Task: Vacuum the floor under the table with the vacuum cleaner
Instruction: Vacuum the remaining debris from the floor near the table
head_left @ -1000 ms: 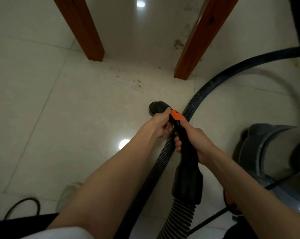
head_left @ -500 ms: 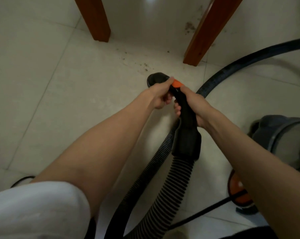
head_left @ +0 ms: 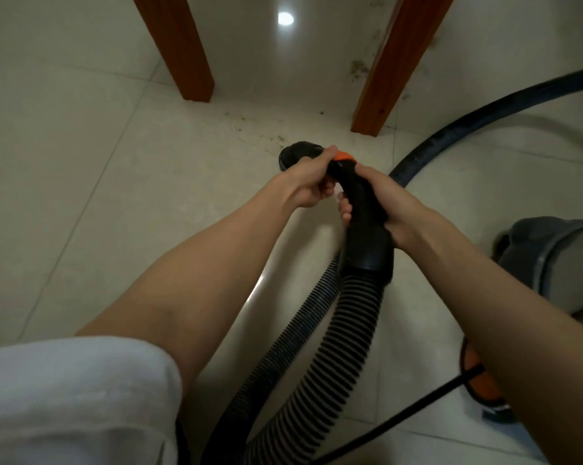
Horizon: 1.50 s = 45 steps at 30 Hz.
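Both my hands hold the black vacuum handle point(head_left: 367, 226), which has an orange tab point(head_left: 343, 157) near its front. My left hand point(head_left: 308, 182) grips the front part just behind the round black nozzle point(head_left: 298, 154), which sits low over the pale tiles. My right hand point(head_left: 389, 204) wraps the handle's middle. A ribbed black hose point(head_left: 347, 330) runs from the handle back toward me. Dark crumbs point(head_left: 273, 137) are scattered on the floor just ahead of the nozzle, between two brown wooden table legs point(head_left: 183, 52) point(head_left: 389, 68).
The grey vacuum canister point(head_left: 558, 263) stands at the right, with an orange wheel point(head_left: 478, 380) and a thin black cord point(head_left: 401, 417) beside it. A second loop of hose point(head_left: 484, 119) curves across the floor at the upper right. More dirt point(head_left: 360, 67) lies behind the right leg.
The view shifted slightly, with the table legs now lower and closer in frame. My hands keep the same hold on the handle, and the nozzle stays just short of the crumbs.
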Tool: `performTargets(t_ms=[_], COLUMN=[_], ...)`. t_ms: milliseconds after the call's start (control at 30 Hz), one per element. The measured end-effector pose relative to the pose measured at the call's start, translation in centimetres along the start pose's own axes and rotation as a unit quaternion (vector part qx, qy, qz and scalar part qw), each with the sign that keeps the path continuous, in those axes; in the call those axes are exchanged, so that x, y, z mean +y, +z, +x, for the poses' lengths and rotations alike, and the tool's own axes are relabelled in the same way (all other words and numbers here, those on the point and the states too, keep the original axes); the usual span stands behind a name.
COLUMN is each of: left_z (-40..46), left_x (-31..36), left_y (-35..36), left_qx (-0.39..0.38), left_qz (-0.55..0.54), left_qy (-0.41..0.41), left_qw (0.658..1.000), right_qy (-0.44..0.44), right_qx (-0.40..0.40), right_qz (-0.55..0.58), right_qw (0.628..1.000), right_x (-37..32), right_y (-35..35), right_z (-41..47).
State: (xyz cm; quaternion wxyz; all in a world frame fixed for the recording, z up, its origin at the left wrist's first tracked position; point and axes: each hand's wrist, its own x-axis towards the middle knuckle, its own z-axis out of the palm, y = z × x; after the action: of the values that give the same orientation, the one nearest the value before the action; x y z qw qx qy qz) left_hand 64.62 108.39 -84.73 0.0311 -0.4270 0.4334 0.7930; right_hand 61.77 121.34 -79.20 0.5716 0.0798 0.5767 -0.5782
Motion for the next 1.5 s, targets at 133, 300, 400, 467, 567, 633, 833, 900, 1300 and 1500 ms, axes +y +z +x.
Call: performTargets(t_ms=[133,300,400,467,567,633,833,900,1300,1500], left_z=[-0.4,0.2,0.0,-0.1,0.1,0.5,0.5,0.5,-0.3,-0.5], left_x=[1.1,1.4,1.9,2.2,2.6,2.4,2.2,2.4,3.5,3.4], left_y=[0.6,1.1,0.9,0.9,0.6,0.4,0.8,1.0,-0.1,-0.7], left_qx=[0.001,0.002,-0.018,-0.039,-0.058,-0.046,-0.007,-0.005,0.020,0.041], left_qz=[0.012,0.011,0.026,0.045,0.062,0.073,0.119,0.110,0.108,0.119], left_qy=[-0.010,-0.021,-0.028,-0.018,0.001,0.014,0.054,0.054,0.072,0.079], left_qw=[1.000,1.000,0.999,0.998,0.996,0.996,0.991,0.992,0.991,0.989], right_qy=[-0.030,-0.076,-0.082,-0.083,-0.075,-0.059,-0.029,-0.047,-0.039,0.004], right_qx=[0.042,0.110,0.123,0.123,0.112,0.097,0.053,0.070,0.063,0.024], right_qz=[-0.033,-0.063,-0.058,-0.055,-0.049,-0.059,-0.020,-0.037,0.019,-0.009], right_qw=[0.998,0.989,0.987,0.987,0.990,0.992,0.998,0.996,0.997,1.000], right_x=[0.1,0.3,0.0,-0.1,-0.3,-0.5,-1.1,-1.0,-1.4,-2.1], right_y=[0.0,1.6,2.3,2.5,2.4,2.1,1.2,1.5,3.3,3.1], right_z=[-0.9,0.0,0.8,1.3,1.8,1.9,1.7,1.9,3.3,2.9])
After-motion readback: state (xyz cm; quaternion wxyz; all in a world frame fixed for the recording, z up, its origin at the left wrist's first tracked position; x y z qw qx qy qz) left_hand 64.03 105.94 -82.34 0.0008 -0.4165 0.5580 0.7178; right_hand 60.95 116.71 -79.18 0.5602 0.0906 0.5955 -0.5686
